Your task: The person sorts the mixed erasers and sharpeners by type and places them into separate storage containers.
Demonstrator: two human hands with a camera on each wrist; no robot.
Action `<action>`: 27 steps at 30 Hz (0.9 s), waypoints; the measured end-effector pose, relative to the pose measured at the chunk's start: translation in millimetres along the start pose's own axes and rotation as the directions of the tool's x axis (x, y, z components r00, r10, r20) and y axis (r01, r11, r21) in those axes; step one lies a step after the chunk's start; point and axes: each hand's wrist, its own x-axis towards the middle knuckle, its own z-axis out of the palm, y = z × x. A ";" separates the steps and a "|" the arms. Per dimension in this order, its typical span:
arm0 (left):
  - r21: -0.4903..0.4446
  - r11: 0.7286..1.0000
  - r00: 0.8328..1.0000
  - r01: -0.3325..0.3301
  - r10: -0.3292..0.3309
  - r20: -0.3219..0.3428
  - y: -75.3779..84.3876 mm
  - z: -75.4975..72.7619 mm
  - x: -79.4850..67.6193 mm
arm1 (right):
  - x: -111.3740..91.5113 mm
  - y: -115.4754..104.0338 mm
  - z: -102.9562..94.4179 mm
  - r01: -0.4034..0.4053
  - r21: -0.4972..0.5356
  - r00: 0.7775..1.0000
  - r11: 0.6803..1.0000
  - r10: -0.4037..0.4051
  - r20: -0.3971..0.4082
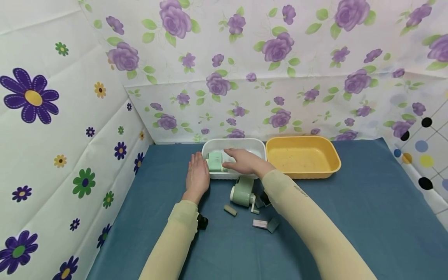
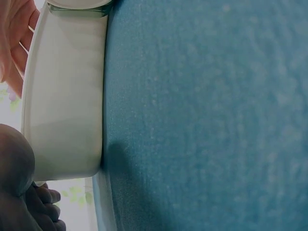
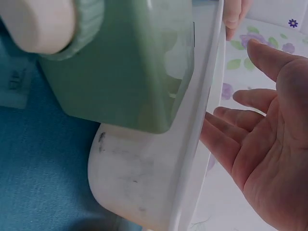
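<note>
My left hand (image 1: 198,175) lies against the left end of a white plastic basin (image 1: 238,142), its fingers straight. Inside the basin, at the left, is a light green box-shaped item (image 1: 215,161) with a pale edge. Over the basin my right hand (image 1: 243,161) reaches in from the right, thumb and fingers spread apart beside that item; in the right wrist view the palm (image 3: 269,159) holds nothing. Just in front of the basin stands a green pencil sharpener (image 1: 242,192) with a white crank. In the left wrist view, the basin's side wall (image 2: 67,96) is beside my left thumb (image 2: 14,159).
A yellow basin (image 1: 332,171) adjoins the white one on the right. Toward me on the blue cloth lie a small greenish piece (image 1: 230,210), a pinkish-white eraser-like block (image 1: 260,223) and a grey-blue piece (image 1: 273,224). Dark items (image 1: 263,199) are partly hidden by my right forearm.
</note>
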 end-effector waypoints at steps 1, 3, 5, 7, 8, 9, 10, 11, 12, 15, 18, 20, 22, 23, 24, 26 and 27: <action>0.003 1.000 1.000 -0.002 0.002 -0.002 -0.4 0.4 0.2 | -1.5 1.2 0.8 0.006 0.000 1.000 1.000 -0.006 -0.002; 0.010 1.000 1.000 -0.007 0.007 -0.004 -0.9 1.1 0.4 | -4.3 3.2 2.1 0.013 0.004 1.000 1.000 -0.013 -0.007; 0.017 1.000 1.000 -0.011 0.011 -0.006 -1.1 1.5 0.5 | -7.3 4.2 2.7 0.021 0.006 1.000 1.000 -0.021 -0.018; 0.019 1.000 1.000 -0.013 0.013 -0.003 -0.7 1.3 0.4 | -9.9 4.9 2.9 0.029 0.008 0.999 1.000 -0.029 -0.031; 0.019 1.000 1.000 -0.012 0.012 -0.002 -0.5 0.9 0.1 | -11.2 5.2 3.0 0.035 0.006 0.999 0.999 -0.034 -0.038; 0.018 1.000 1.000 -0.010 0.010 0.001 -0.2 0.6 -0.1 | -12.7 4.9 2.8 0.042 0.004 0.998 0.999 -0.041 -0.043; 0.017 1.000 1.000 -0.009 0.009 0.002 -0.1 0.7 0.0 | -14.3 4.8 2.8 0.047 0.001 0.998 0.999 -0.047 -0.047; 0.017 1.000 1.000 -0.009 0.009 0.004 -0.1 0.8 0.0 | -15.8 4.5 2.6 0.055 0.002 0.997 0.998 -0.055 -0.050; 0.016 1.000 1.000 -0.009 0.009 0.006 0.1 0.7 0.0 | -17.4 4.3 2.5 0.060 0.003 0.997 0.998 -0.060 -0.053; 0.016 1.000 1.000 -0.012 0.012 0.000 -1.2 1.3 -0.1 | -22.0 3.3 3.1 0.078 0.008 0.995 0.997 -0.077 -0.065; 0.013 1.000 1.000 -0.017 0.017 -0.006 -1.5 0.6 -0.2 | -26.6 3.5 4.1 0.094 0.017 0.992 0.995 -0.092 -0.085; 0.014 1.000 1.000 -0.015 0.015 -0.003 -1.9 0.0 -0.4 | -30.4 3.3 4.6 0.105 0.017 0.990 0.994 -0.103 -0.093; 0.015 1.000 1.000 -0.010 0.010 0.010 -2.1 -0.5 -0.9 | -34.7 3.3 5.4 0.118 0.022 0.988 0.993 -0.115 -0.105; 0.014 1.000 1.000 -0.009 0.009 0.017 -2.1 -0.6 -0.9 | -37.4 3.2 5.7 0.126 0.022 0.986 0.992 -0.123 -0.114; 0.013 1.000 1.000 -0.009 0.008 0.020 -2.1 -0.6 -0.8 | -40.2 2.8 5.9 0.134 0.028 0.984 0.991 -0.129 -0.123; 0.010 1.000 1.000 -0.009 0.009 0.022 -2.1 -1.1 -1.0 | -45.8 2.9 6.7 0.153 0.039 0.979 0.988 -0.145 -0.144; 0.012 1.000 1.000 -0.011 0.011 0.021 -2.5 -0.9 -1.2 | -48.8 2.9 7.3 0.158 0.048 0.977 0.986 -0.149 -0.155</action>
